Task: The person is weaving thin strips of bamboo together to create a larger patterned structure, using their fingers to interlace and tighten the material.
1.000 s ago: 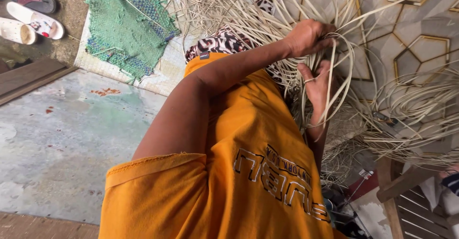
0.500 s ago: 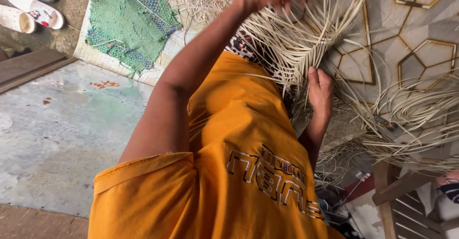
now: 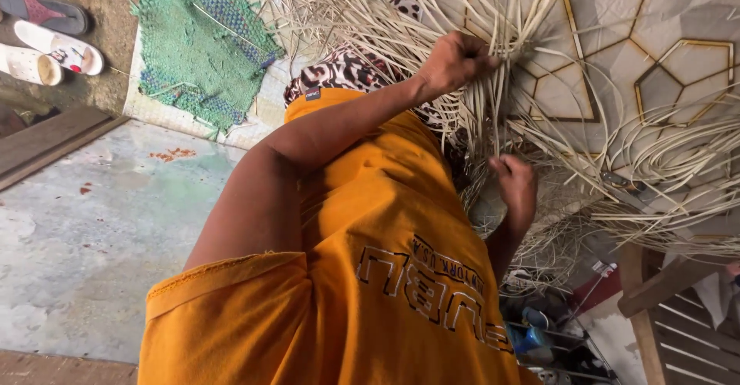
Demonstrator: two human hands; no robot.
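Head view: left hand (image 3: 455,61) fingers clenched around pale rattan strips (image 3: 501,23) above the patterned floor mat (image 3: 663,61); right hand (image 3: 515,188) pinches lower strips. Most strips look loose, so weaving seems early.

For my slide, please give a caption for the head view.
Left hand and right hand grip pale rattan strips.

Home weaving spot: rattan strips (image 3: 493,15), sandals (image 3: 54,42).
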